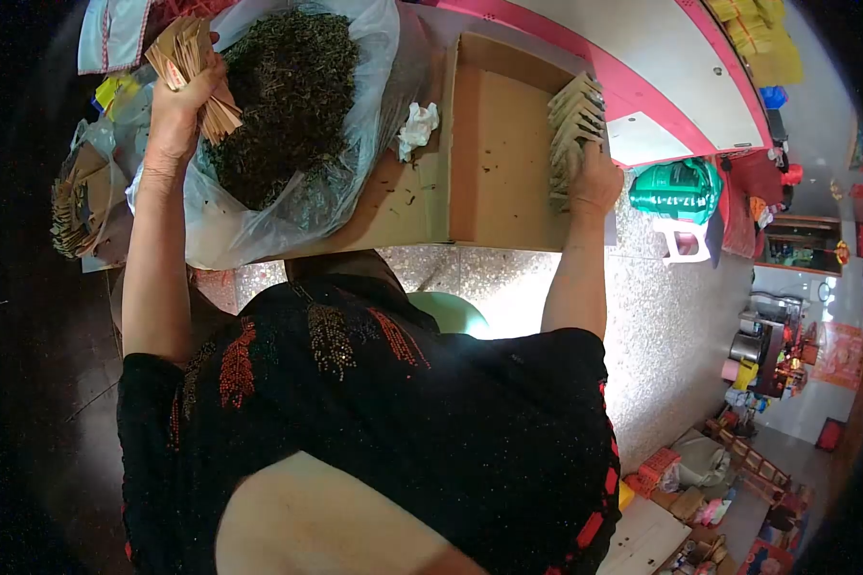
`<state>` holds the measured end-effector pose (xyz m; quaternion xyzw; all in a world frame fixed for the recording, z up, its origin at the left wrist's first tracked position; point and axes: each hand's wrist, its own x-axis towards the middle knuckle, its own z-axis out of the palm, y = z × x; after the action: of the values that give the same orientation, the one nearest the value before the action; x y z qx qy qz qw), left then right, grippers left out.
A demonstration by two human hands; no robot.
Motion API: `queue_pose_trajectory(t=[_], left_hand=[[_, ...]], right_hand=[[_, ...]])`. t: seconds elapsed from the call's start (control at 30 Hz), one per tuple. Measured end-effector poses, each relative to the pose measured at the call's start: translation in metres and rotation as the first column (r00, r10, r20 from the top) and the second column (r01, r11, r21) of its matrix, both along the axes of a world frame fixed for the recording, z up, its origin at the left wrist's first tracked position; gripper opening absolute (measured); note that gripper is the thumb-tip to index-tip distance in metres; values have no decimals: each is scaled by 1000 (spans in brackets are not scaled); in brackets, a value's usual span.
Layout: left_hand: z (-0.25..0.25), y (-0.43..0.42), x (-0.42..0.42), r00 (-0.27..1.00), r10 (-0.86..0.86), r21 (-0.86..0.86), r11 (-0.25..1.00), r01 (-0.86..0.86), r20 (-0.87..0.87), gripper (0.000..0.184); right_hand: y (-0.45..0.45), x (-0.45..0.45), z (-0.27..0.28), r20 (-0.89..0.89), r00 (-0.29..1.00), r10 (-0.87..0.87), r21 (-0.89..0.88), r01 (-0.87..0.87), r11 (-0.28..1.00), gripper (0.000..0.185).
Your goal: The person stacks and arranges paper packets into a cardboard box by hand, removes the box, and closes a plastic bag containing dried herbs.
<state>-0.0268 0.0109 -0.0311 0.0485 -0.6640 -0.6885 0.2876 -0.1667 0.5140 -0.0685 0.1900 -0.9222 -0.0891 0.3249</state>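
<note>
My left hand [184,107] is closed round a fanned bundle of small brown paper packets [178,48], raised at the left edge of a clear plastic bag [379,38]. Dark dried leaves [283,91] fill that open bag. On the right, my right hand [594,180] grips the near end of a row of filled paper packets [573,110], which stand packed along the right wall of a shallow cardboard box [503,125]. Some of its fingers are hidden among the packets.
A crumpled white tissue [418,130] lies between bag and box, with leaf scraps around it. More brown packets [79,206] sit in a bag at far left. Pink-and-white cabinets [642,57] run behind; a green sack [676,190] stands to the right.
</note>
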Motion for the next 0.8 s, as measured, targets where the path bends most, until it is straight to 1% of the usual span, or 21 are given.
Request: queue_pose_trajectory(t=[0.03,0.1,0.17,0.23,0.3,0.33,0.37,0.43,0.47,0.53,0.57,0.63,0.67,0.7,0.73,0.77,0.8], left_hand=[[0,0,0,1000,2,-15,1000,-2,4,43],[0,3,-1,1000,18,-17,1000,-18,-4,43],[-1,2,0,999,34,-19,999,-35,-10,43],[-4,-1,1,1000,-2,-26,1000,2,28,42],[-7,-2,1,1000,0,-15,1000,0,31,42],[-8,-3,0,1000,6,-7,1000,-6,30,42],[-9,-5,0,1000,5,-5,1000,-5,29,42],[-11,-8,1,997,-76,49,996,75,24,42],[-11,-6,1,997,-75,51,996,73,21,42],[-8,-2,2,1000,-15,-31,999,15,10,42],[-6,2,4,1000,-6,-28,1000,6,6,42],[2,7,10,977,50,-140,990,-20,209,36],[-6,8,8,984,114,-214,973,-83,138,29],[-3,15,8,966,205,-301,942,-150,160,25],[-6,19,8,980,75,-115,992,-54,185,29],[-4,21,12,966,56,-194,981,-5,254,30],[3,32,17,971,84,-233,972,-30,225,36]], right_hand=[[0,-1,0,1,1000,0,-2,0,1000,24],[0,-4,-1,-33,999,-5,-59,3,998,23],[0,-4,-2,-16,1000,-25,-96,23,995,23],[4,-2,-3,2,999,-49,-128,49,991,23],[8,1,-1,39,991,-125,-150,130,980,25],[10,2,0,38,991,-127,-149,131,980,25],[10,6,4,31,986,-163,-142,166,976,26],[12,14,12,22,979,-202,-132,203,970,27],[9,18,19,15,973,-228,-150,228,962,29],[-3,25,35,3,970,-244,-169,242,956,31],[-12,28,44,11,975,-221,-297,214,931,31],[-36,30,61,25,992,-127,-526,121,842,30],[-53,28,67,20,995,-95,-535,91,840,30],[-74,25,72,-13,999,38,-720,-35,693,29],[-99,21,78,-70,984,165,-861,-142,488,28],[-125,18,83,-100,978,184,-862,-177,475,27],[-147,8,80,-113,967,230,-870,-208,448,27]])
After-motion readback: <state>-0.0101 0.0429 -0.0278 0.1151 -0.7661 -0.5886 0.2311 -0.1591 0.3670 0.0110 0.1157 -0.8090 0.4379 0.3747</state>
